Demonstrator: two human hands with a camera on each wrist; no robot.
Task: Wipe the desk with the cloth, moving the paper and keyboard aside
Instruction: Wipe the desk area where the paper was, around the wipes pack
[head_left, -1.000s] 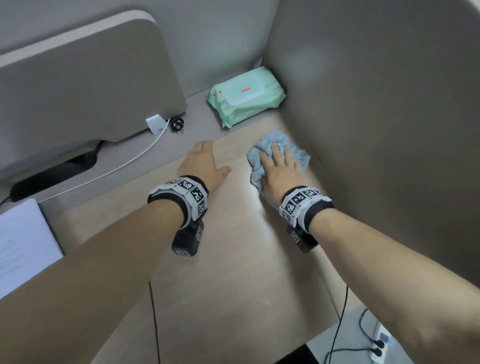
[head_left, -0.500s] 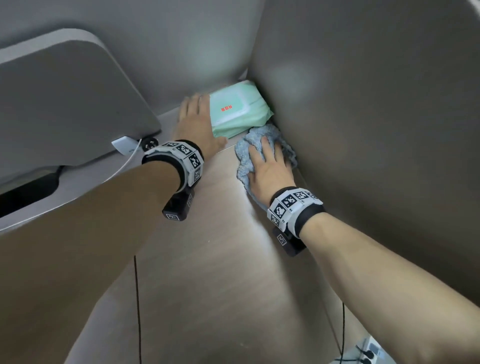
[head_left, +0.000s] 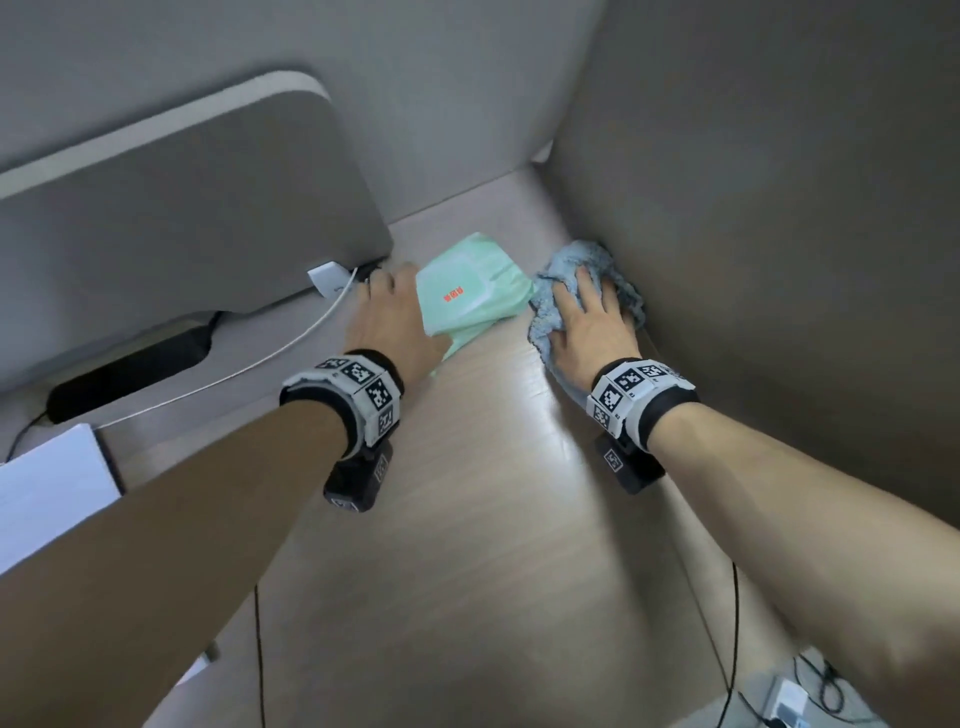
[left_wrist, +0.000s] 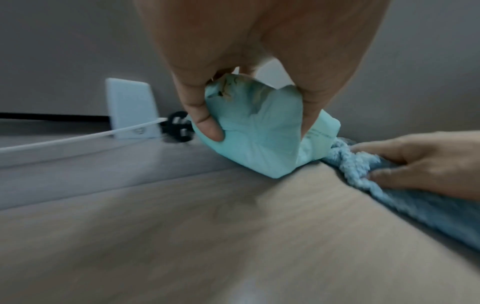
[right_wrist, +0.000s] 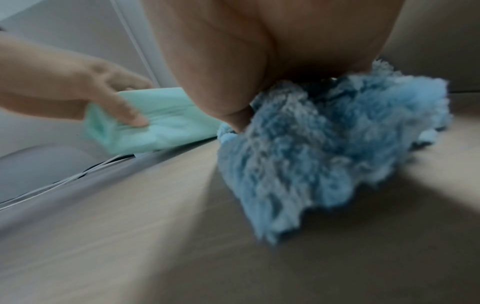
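My right hand (head_left: 592, 317) lies flat with spread fingers on the fluffy blue cloth (head_left: 582, 260), pressing it onto the wooden desk (head_left: 467, 519) against the right partition. The right wrist view shows the cloth (right_wrist: 324, 154) bunched under the palm (right_wrist: 233, 61). My left hand (head_left: 395, 322) grips a mint-green wipes pack (head_left: 467, 291) by its near end, tilted just left of the cloth. In the left wrist view, fingers (left_wrist: 207, 127) and thumb pinch the pack (left_wrist: 259, 144) with its low corner near the desk. White paper (head_left: 47, 483) lies at the far left. No keyboard is in view.
A grey rounded panel (head_left: 182, 208) stands at the back left, with a white plug (head_left: 327, 275) and white cable (head_left: 260, 358) below it. A black cable slot (head_left: 130, 374) runs along the grey back strip. Partition walls close the back and right.
My left hand went from resting on the desk to the wipes pack, gripped it and pulled it out of the back corner. My right hand pushed the cloth farther along the right wall.
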